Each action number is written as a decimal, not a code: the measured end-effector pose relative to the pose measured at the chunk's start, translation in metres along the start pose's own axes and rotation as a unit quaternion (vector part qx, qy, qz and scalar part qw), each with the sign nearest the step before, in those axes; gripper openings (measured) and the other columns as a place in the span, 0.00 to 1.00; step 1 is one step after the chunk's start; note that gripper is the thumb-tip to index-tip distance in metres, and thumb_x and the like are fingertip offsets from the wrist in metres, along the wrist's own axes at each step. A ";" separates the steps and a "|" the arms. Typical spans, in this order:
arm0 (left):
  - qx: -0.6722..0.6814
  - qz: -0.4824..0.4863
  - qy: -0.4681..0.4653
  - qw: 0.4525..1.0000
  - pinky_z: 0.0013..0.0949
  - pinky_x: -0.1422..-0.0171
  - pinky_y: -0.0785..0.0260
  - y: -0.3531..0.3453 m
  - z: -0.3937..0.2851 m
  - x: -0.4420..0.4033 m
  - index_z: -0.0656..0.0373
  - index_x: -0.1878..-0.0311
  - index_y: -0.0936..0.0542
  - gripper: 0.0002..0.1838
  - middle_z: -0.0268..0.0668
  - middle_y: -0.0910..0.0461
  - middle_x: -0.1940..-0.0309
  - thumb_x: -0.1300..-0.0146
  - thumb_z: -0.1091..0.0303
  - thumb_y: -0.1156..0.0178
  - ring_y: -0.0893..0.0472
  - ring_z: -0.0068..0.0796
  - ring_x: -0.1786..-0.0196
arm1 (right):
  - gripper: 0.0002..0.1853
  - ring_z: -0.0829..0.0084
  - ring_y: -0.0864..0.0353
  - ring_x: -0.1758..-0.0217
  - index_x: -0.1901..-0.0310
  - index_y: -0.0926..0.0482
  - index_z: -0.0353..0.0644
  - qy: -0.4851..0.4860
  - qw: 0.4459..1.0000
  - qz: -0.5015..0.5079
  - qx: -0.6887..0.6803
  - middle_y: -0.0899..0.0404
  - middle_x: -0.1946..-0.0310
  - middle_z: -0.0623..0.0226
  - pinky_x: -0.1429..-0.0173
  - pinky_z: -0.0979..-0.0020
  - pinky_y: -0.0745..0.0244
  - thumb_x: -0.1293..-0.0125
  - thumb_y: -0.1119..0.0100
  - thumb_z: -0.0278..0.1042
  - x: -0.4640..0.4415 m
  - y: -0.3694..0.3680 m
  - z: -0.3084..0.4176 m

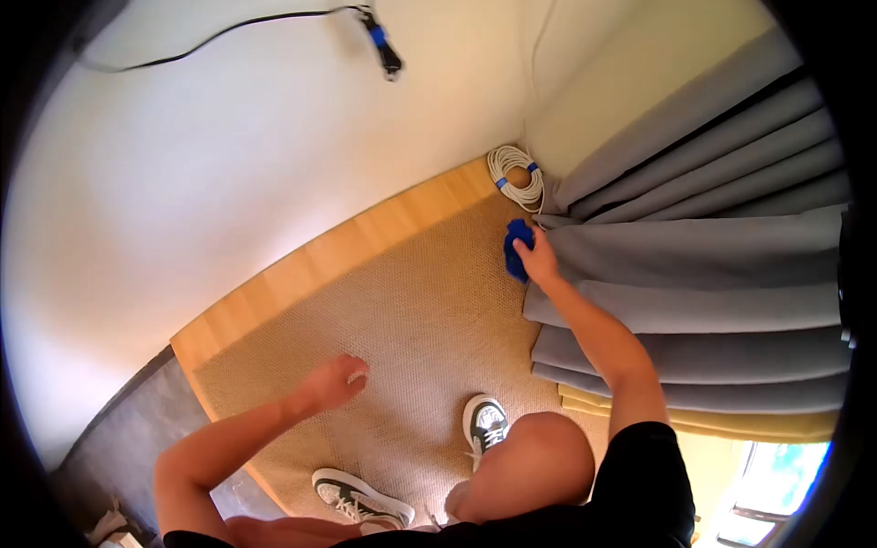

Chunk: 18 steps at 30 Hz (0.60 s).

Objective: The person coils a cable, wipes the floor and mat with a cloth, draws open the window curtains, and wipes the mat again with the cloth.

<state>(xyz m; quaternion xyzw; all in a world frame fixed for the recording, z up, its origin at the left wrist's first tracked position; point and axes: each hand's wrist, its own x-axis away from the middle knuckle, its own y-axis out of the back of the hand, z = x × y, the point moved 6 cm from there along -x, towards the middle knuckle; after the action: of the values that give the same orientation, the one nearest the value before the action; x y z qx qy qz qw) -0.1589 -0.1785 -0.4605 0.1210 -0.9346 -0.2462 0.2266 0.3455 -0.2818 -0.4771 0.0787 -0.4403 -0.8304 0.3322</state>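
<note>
The right hand (542, 259) pinches a dark blue cloth (515, 265), its thumb laid across the cloth's middle; the other fingers are mostly out of sight behind it. The cloth is at the curtain side of the carpet (375, 301), near the far corner, and its long axis points roughly toward that corner. It lies on the inner side of the right hand, toward the left hand (339, 382). Whether it touches the carpet or hangs just above it, I cannot tell.

Just past the cloth, on the corner of the wooden border (352, 245), sits a coil of white cable (499, 166) bound with blue ties. From the right hand, the coil lies farther out and slightly inward; this hand is much the nearer of the two.

The left hand is over the carpet, toward the edge opposite the curtain (694, 265), well apart from cloth and coil. Its fingers curl loosely toward the thumb, neither spread nor pinching, with nothing visible in them. Two shoes (487, 420) stand on the near part of the carpet, and a black cable (391, 62) shows against the wall (228, 155)
</note>
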 end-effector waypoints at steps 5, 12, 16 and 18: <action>0.031 -0.004 0.082 0.996 0.40 0.42 0.22 -0.043 -0.031 -0.023 0.57 0.45 0.17 0.14 0.44 0.16 0.49 0.29 0.63 0.39 0.16 0.42 0.46 | 0.33 0.49 0.21 0.36 0.31 0.30 0.36 0.102 0.985 -0.083 0.111 0.20 0.38 0.49 0.34 0.56 0.26 0.32 0.33 0.44 -0.086 -0.009 -0.032; 0.077 -0.094 0.146 0.982 0.44 0.38 0.25 -0.086 -0.028 -0.056 0.61 0.40 0.21 0.18 0.49 0.19 0.44 0.30 0.66 0.41 0.19 0.51 0.43 | 0.33 0.46 0.32 0.28 0.27 0.32 0.40 0.100 0.980 -0.056 0.164 0.29 0.31 0.51 0.26 0.51 0.34 0.27 0.39 0.47 -0.128 -0.068 -0.049; 0.028 -0.193 0.095 0.976 0.48 0.34 0.27 -0.081 -0.047 -0.128 0.61 0.38 0.23 0.20 0.50 0.21 0.42 0.32 0.68 0.41 0.22 0.55 0.39 | 0.36 0.47 0.39 0.25 0.24 0.34 0.40 0.090 0.986 0.016 0.140 0.35 0.28 0.49 0.23 0.50 0.39 0.27 0.42 0.53 -0.129 -0.083 -0.068; 0.034 -0.253 0.064 0.965 0.48 0.34 0.28 -0.083 -0.058 -0.151 0.60 0.40 0.22 0.19 0.49 0.21 0.42 0.33 0.69 0.41 0.22 0.54 0.39 | 0.38 0.47 0.40 0.24 0.24 0.35 0.40 0.084 0.991 0.032 0.098 0.37 0.27 0.48 0.23 0.50 0.39 0.27 0.42 0.55 -0.128 -0.074 -0.072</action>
<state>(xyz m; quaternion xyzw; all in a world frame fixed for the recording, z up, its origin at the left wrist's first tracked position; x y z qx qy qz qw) 0.0098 -0.2218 -0.5131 0.3768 -0.8647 -0.2556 0.2122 0.4387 -0.2229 -0.5989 0.1661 -0.4926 -0.7627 0.3847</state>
